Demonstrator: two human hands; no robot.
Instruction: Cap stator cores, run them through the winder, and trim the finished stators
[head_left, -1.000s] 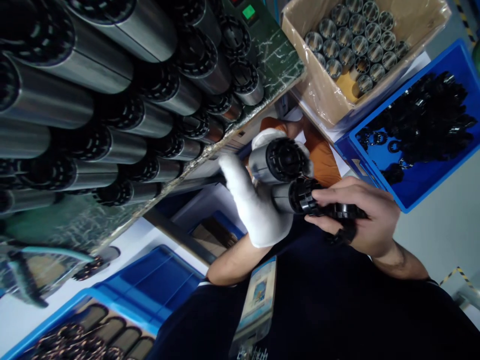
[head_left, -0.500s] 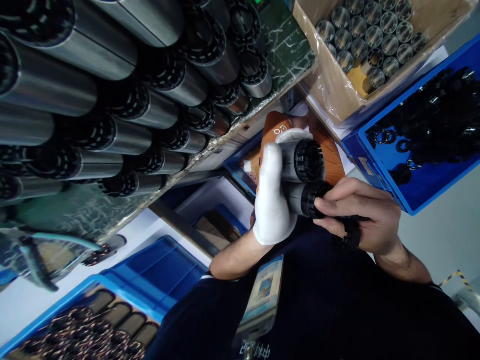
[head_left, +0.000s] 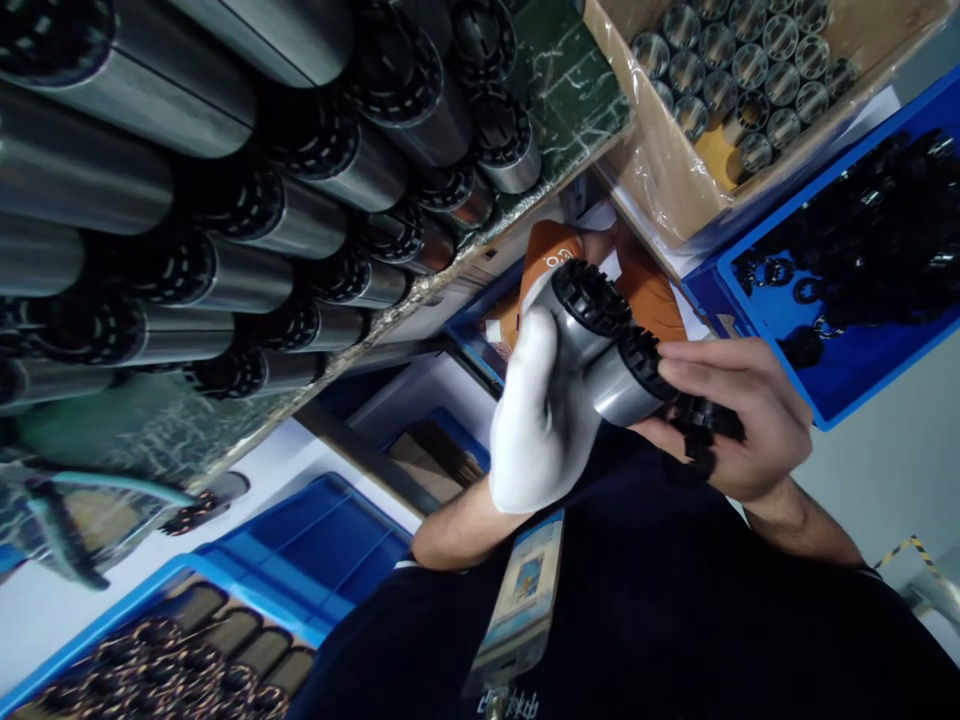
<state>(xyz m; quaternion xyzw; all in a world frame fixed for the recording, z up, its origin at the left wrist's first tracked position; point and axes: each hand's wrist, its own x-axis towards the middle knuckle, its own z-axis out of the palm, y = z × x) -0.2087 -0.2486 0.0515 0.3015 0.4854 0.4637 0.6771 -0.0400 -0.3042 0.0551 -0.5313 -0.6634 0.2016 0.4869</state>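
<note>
My left hand, in a white glove, is wrapped round two metal cylinders held side by side. The upper cylinder has a black toothed ring on its end. On the lower cylinder sits another black toothed ring, which the bare fingertips of my right hand touch. Loose black rings are held in the curled lower fingers and palm of my right hand.
Many metal cylinders with black ends lie on the green bench at the upper left. Pliers, a blue crate of wound parts, a carton of metal tubes and a blue bin of black rings surround me. A person in orange is beyond.
The two cylinders have tilted, so their ringed ends now point up and right. My left hand has shifted slightly left and down. More loose black rings show in my right hand.
</note>
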